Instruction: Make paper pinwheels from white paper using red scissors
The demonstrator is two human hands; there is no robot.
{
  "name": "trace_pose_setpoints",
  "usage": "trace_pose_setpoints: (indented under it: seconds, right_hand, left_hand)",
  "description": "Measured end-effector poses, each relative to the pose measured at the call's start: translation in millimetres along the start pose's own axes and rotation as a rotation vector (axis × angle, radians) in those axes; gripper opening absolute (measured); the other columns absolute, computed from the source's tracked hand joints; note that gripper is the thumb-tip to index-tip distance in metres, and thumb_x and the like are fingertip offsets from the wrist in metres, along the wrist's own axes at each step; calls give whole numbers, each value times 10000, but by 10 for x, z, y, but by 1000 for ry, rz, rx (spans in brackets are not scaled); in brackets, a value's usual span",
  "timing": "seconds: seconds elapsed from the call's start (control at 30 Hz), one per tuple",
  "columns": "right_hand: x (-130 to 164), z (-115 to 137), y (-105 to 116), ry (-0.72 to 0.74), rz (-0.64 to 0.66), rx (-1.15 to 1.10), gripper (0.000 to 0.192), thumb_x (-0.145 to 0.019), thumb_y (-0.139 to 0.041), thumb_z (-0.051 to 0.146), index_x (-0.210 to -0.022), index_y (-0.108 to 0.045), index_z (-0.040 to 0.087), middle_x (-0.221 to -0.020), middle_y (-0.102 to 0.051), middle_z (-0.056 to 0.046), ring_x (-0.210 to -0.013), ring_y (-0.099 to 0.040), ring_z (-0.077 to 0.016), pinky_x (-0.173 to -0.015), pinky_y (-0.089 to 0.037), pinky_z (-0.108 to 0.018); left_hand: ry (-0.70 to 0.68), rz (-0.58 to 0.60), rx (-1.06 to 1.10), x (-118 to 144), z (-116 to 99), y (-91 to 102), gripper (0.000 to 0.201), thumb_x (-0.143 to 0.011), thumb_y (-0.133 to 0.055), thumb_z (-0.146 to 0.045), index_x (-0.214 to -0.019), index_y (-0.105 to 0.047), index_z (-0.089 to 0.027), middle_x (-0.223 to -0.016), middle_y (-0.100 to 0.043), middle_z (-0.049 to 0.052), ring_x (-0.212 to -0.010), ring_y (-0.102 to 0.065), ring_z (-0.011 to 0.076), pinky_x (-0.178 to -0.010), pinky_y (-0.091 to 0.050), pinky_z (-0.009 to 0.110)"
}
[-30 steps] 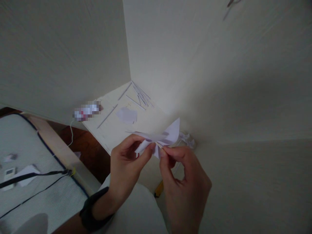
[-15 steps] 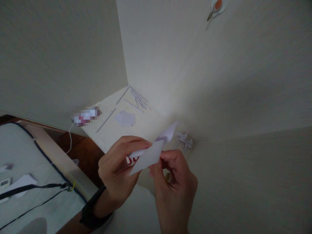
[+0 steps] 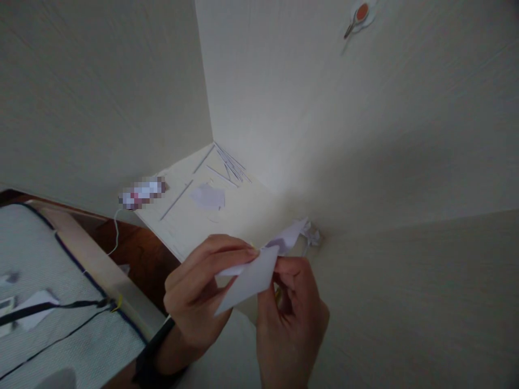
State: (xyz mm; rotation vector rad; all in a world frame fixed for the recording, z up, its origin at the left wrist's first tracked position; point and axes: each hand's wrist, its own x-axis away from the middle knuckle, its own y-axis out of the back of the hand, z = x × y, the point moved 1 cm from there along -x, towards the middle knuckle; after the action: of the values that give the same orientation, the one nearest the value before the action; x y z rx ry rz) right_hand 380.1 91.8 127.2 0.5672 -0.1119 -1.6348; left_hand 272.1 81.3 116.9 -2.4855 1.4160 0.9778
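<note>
A mattress lies left of the left hand, with a black strap across it. Beyond and left of the same hand is a pixelated item with a white cord. The left hand, a black band at its wrist, grips the folded white paper between thumb and fingers. Beyond this hand, the tabletop carries a paper sheet and thin white sticks. The folded white paper is held between both hands; the right hand pinches its right edge. Behind the right hand is a white paper pinwheel, partly hidden; farther up is a wall hook.
</note>
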Motion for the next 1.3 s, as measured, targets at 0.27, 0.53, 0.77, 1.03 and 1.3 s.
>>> trace_pose_setpoints:
  seconds: [0.27,0.53,0.77,1.03,1.3]
  right_hand:
    - [-74,-32,37,-142,33,-200,256,-745,-694,111,-842,-510,261,-689,-570,95,-540,-553,-68,-526,-472,-157]
    - [-325,-308,211,-300,295,-306,406,-674,-739,241,-1051,-591,266,-1007,-635,-12,-937,-591,-192,-853,-464,-345]
    - [-287,-327,167,-521,430,-432,333,-668,-765,251,-984,-661,253,-970,-711,-15,-942,-651,-206,-894,-470,-359]
    - [-272,-389,112,-498,380,-503,219,-672,-756,233,-874,-674,223,-805,-699,14,-765,-656,-160,-729,-515,-279]
    - [-281,-427,103,-448,372,-534,156,-690,-758,252,-825,-685,220,-759,-707,15,-723,-667,-158,-696,-531,-273]
  left_hand:
    - [418,-84,249,37,145,-112,148,-739,-714,-86,-788,-710,-226,-759,-701,-22,-697,-636,133,-591,-507,216]
    - [761,70,528,59,222,-173,73,-764,-733,-189,-704,-696,-204,-641,-655,-29,-567,-569,108,-555,-474,211]
    - [786,147,541,137,265,-234,26,-774,-732,-193,-783,-730,-217,-756,-717,-16,-723,-639,127,-692,-504,216]
    - [763,162,566,182,276,-231,45,-767,-734,-186,-766,-733,-231,-724,-707,-25,-656,-631,121,-622,-513,215]
    - [767,132,500,194,256,-211,78,-731,-752,-148,-744,-731,-222,-705,-712,-23,-646,-631,113,-599,-504,195]
